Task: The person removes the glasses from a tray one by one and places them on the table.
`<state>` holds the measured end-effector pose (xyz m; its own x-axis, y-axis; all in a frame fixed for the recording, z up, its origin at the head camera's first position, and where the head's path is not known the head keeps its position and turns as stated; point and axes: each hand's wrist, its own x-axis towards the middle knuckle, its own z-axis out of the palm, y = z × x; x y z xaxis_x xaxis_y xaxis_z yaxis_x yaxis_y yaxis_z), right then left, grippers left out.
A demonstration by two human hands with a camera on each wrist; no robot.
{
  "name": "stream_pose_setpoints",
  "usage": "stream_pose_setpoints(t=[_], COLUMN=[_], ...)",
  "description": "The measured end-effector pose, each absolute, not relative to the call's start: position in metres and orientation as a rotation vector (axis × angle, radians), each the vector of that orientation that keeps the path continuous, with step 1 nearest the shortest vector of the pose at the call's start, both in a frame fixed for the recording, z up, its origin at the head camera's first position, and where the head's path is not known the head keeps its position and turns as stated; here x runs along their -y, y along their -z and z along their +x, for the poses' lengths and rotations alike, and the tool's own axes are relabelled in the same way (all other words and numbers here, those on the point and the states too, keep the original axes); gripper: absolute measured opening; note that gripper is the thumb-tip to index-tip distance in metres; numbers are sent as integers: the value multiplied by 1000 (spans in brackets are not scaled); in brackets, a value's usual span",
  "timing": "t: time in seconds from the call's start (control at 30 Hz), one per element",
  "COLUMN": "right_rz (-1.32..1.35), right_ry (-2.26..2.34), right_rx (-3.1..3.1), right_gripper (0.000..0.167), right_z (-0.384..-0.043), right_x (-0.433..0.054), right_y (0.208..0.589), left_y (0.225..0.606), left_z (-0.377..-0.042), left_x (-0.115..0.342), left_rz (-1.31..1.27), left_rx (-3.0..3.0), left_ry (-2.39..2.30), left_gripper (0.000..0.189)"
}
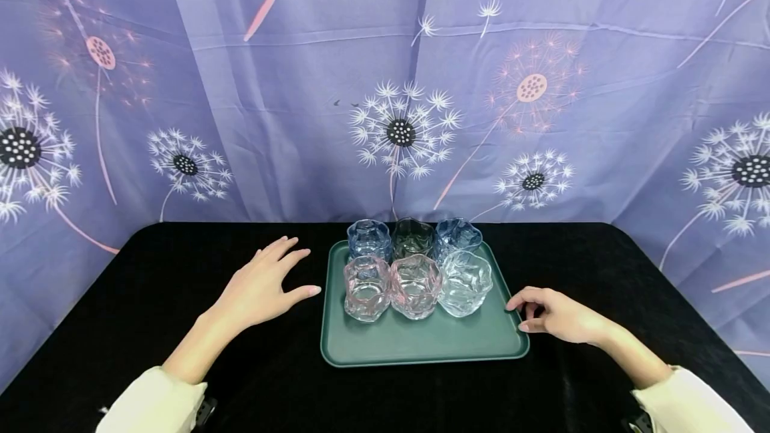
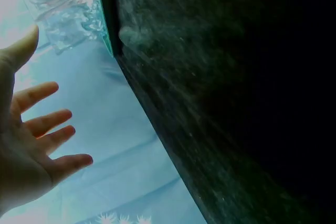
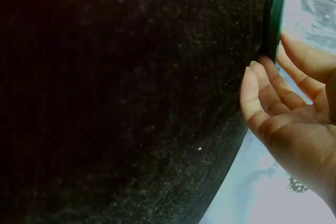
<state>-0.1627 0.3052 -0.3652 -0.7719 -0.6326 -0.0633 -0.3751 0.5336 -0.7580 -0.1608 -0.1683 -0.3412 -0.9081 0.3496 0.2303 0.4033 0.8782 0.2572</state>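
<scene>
A green tray (image 1: pixel 421 346) lies on the black-covered table. On it stand several wavy-sided glasses in two rows. The front row has two pink glasses (image 1: pixel 367 289) and a clear glass (image 1: pixel 465 284); behind are a blue glass (image 1: pixel 369 239), a dark grey glass (image 1: pixel 412 238) and another blue glass (image 1: pixel 457 236). My left hand (image 1: pixel 259 286) hovers beside the tray's left rim, fingers spread, touching nothing. At the tray's right edge, my right hand (image 1: pixel 559 315) pinches the rim with curled fingers and thumb; the right wrist view shows its fingertips (image 3: pixel 262 62) against the green rim (image 3: pixel 278 14).
A purple cloth (image 1: pixel 301 119) with dandelion prints hangs behind and along both sides of the table. The black tabletop (image 1: pixel 277 379) extends around the tray, whose back edge lies near the cloth.
</scene>
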Motion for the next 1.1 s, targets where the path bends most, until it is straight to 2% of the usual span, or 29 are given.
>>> stream_pose_setpoints(t=[0.3,0.67,1.1], right_rz=[-814,-784,-796], right_ry=[1133,1175,1170], right_rx=[-2424,-2396,-2410], right_gripper=[24,25,25], right_z=[-164,-162,-163], right_x=[-307,-306,-306], right_y=[367,368,370], left_y=[341,340,325], left_z=[-174,-194,-213], left_x=[152,134,106], left_rz=[-591,-653,-706], left_rx=[2851,2838,2916], left_ry=[626,798,752], left_gripper=[59,59,63])
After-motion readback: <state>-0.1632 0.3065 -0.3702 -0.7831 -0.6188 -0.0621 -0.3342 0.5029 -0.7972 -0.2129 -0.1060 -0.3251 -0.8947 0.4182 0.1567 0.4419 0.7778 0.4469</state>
